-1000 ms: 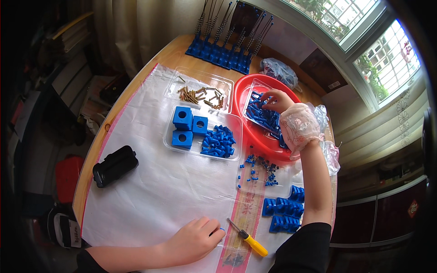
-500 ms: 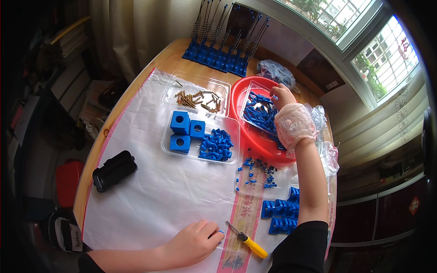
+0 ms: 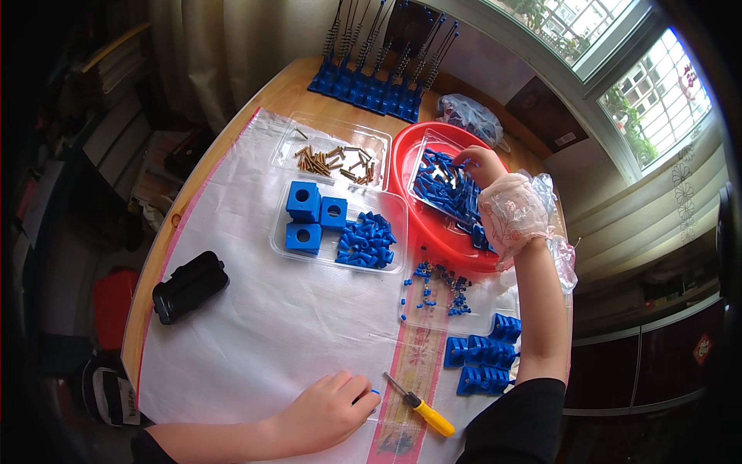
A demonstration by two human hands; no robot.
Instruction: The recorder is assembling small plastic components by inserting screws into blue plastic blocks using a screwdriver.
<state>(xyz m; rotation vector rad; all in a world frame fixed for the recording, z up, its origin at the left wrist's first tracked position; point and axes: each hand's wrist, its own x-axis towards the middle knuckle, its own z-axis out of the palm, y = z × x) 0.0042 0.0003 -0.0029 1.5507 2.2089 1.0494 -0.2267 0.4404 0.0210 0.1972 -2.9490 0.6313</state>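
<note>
- Many slim blue pieces [image 3: 442, 184] lay heaped in a clear tray [image 3: 434, 141] that sat tilted inside a red basin [image 3: 442, 240], right of the upper centre of the frame.
- The right hand [image 3: 481, 165] reached over the right side of that heap, its fingers [image 3: 465, 157] bent down toward the pieces; whether they were clamped on one, I cannot tell.
- A crinkled, pinkish see-through covering [image 3: 510, 213] showed at the right wrist.
- The left hand [image 3: 328, 410] rested at the lower centre of the frame, its fingers curled together on a small blue piece [image 3: 376, 391], mostly hidden.
- Just right of it lay a screwdriver [image 3: 421, 406] with a yellow handle, its tip pointing to the upper left.
- Below the basin, a shallow clear tray held tiny blue parts [image 3: 457, 297]; lower still, blue blocks [image 3: 481, 354] stood in rows beside the right forearm.
- Left of the basin, one clear container held three blue cubes [image 3: 303, 203] with round holes and a pile of blue cones [image 3: 367, 241]; the one above it held brass-coloured screws [image 3: 315, 162].
- A black case [image 3: 191, 286] lay at the left of the surface [image 3: 270, 332].
- Blue stands [image 3: 367, 91] with springs and rods lined the top edge.
</note>
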